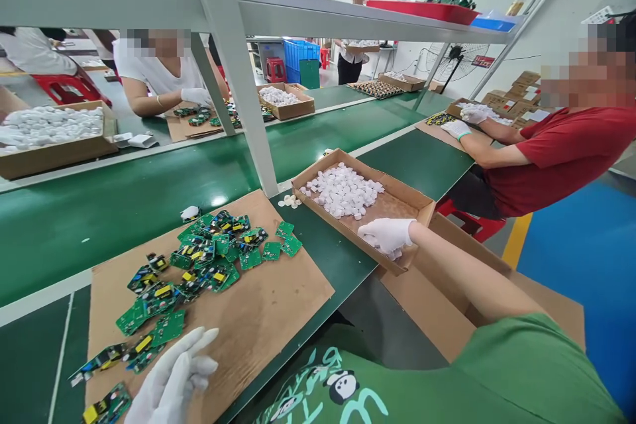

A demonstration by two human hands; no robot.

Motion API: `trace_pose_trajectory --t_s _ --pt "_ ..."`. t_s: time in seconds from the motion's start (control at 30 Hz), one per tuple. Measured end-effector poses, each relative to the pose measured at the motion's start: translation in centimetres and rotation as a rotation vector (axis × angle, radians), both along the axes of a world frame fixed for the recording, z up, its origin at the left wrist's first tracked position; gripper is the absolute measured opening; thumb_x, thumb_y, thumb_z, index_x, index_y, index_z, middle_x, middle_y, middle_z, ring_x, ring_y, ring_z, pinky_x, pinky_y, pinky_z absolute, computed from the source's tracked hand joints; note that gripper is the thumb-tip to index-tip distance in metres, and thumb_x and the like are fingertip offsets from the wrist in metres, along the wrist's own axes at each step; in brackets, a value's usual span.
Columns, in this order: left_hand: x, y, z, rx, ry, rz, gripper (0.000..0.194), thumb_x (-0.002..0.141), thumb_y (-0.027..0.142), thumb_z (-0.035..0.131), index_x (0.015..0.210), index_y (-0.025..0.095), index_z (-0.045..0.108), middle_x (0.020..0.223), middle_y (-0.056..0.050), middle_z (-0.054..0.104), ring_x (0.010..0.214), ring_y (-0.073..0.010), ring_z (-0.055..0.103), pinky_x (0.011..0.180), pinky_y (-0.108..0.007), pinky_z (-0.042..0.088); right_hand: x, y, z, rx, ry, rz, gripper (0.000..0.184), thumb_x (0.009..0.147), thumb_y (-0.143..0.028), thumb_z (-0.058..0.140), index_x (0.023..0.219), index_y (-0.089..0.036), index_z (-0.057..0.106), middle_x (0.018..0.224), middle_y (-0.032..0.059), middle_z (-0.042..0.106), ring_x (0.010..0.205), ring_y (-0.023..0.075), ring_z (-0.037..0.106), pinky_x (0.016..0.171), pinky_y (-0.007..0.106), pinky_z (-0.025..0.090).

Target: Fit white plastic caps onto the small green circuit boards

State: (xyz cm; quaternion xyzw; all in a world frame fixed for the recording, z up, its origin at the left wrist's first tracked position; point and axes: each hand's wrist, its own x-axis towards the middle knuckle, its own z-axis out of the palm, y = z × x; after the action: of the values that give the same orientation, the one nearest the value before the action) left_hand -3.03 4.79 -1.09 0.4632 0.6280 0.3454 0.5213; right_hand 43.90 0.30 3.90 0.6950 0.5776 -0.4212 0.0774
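Note:
My left hand (173, 377), in a white glove, is held above the cardboard sheet (268, 311) with its fingers stretched out and nothing visible in them. Beyond it lies a loose heap of green circuit boards (203, 255) carrying yellow, black and blue components. My right hand (386, 234), also gloved, reaches into the near corner of a shallow cardboard tray (318, 212). Its fingers are curled downward and their tips are hidden. Small white plastic pieces (395, 254) show just beneath this hand. A larger pile of white pieces (342, 191) covers the tray's far side.
A few cream-coloured pieces (289, 201) lie beside the tray. A grey shelf post (238, 73) rises behind the boards, at the green conveyor belt (213, 172). A person in a red shirt (571, 146) works on the right. Another in white (163, 73) sits across the belt.

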Motion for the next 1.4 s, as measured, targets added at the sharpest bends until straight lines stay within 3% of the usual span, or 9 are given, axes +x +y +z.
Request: trace_pose_trajectory --t_s 0.27,0.47,0.63,0.73,0.8,0.9,1.03,1.27,1.4 --pt "1.2 -0.4 2.6 0.007 0.044 -0.090 0.065 0.068 0.072 0.065 0.107 0.021 0.072 0.079 -0.005 0.068 0.075 -0.0214 0.056 0.067 -0.031 0.046 -0.5 -1.3 1.1 0.241 0.186 -0.233 0.029 0.055 -0.010 0.066 0.074 -0.023 0.049 0.059 -0.0076 0.050 0.048 0.0105 0.047 0.048 0.024 0.040" --pt "3.1 -0.9 3.1 0.060 0.016 -0.190 0.058 0.078 0.068 0.058 0.109 0.020 0.070 0.081 -0.005 0.068 0.075 -0.0210 0.056 0.071 -0.032 0.046 1.1 -0.8 3.5 0.709 0.283 -0.579 0.042 0.072 -0.052 0.071 0.085 -0.022 0.045 0.078 -0.0016 0.056 0.065 0.0118 0.053 0.063 0.028 0.047" --pt "7.2 -1.2 3.3 -0.020 -0.207 -0.380 0.058 0.080 0.064 0.063 0.118 0.020 0.064 0.111 -0.012 0.070 0.078 -0.0203 0.061 0.073 -0.034 0.049 -5.9 0.3 4.7 0.817 0.495 -0.705 0.057 0.077 -0.051 0.073 0.119 -0.023 0.046 0.098 0.0035 0.065 0.075 0.0161 0.064 0.069 0.033 0.054" --pt "9.6 -0.9 2.5 -0.087 -0.487 -0.421 0.064 0.077 0.057 0.073 0.130 0.025 0.057 0.136 -0.015 0.058 0.092 -0.0236 0.066 0.079 -0.037 0.053 -13.2 1.3 3.0 0.653 0.755 -0.633 0.050 0.072 -0.039 0.077 0.113 -0.022 0.053 0.088 0.0018 0.070 0.071 0.0176 0.066 0.068 0.034 0.056" --pt "10.6 -0.4 1.4 -0.115 -0.731 -0.437 0.064 0.079 0.053 0.073 0.135 0.028 0.054 0.143 -0.015 0.052 0.104 -0.0251 0.065 0.085 -0.040 0.053 -17.4 2.1 1.0 0.626 0.802 -0.507 0.043 0.074 -0.032 0.074 0.112 -0.022 0.057 0.097 0.0033 0.072 0.085 0.0201 0.069 0.080 0.038 0.057" --pt "10.8 0.5 -0.4 -0.069 -0.822 -0.271 0.046 0.081 0.051 0.072 0.117 0.022 0.065 0.116 -0.011 0.066 0.091 -0.0193 0.064 0.079 -0.036 0.055 -21.5 3.1 -2.1 0.706 0.725 -0.349 0.038 0.079 -0.028 0.064 0.117 -0.024 0.062 0.121 0.0058 0.068 0.114 0.0232 0.064 0.102 0.041 0.050" --pt "9.5 1.1 -1.7 0.026 -0.760 -0.085 0.039 0.073 0.050 0.080 0.081 0.014 0.065 0.067 0.000 0.060 0.063 -0.0108 0.054 0.062 -0.024 0.052 -23.3 3.9 -3.6 0.767 0.553 -0.224 0.045 0.084 -0.031 0.059 0.129 -0.026 0.060 0.129 0.0076 0.065 0.121 0.0259 0.059 0.108 0.047 0.045" --pt "7.7 0.4 -0.5 -0.001 -0.739 -0.032 0.042 0.077 0.051 0.076 0.091 0.014 0.063 0.068 -0.001 0.064 0.053 -0.0107 0.057 0.050 -0.023 0.050 -23.7 4.6 -3.0 0.539 0.780 -0.260 0.032 0.087 -0.043 0.061 0.111 -0.023 0.064 0.103 0.0055 0.072 0.092 0.0213 0.069 0.085 0.038 0.057" --pt "7.1 0.4 0.4 0.022 -0.745 -0.089 0.038 0.068 0.038 0.085 0.086 0.013 0.063 0.071 -0.002 0.066 0.057 -0.0124 0.060 0.049 -0.022 0.048 -24.3 4.5 -3.5 0.615 0.791 -0.258 0.031 0.090 -0.038 0.052 0.114 -0.023 0.064 0.108 0.0062 0.070 0.103 0.0221 0.065 0.096 0.041 0.052"
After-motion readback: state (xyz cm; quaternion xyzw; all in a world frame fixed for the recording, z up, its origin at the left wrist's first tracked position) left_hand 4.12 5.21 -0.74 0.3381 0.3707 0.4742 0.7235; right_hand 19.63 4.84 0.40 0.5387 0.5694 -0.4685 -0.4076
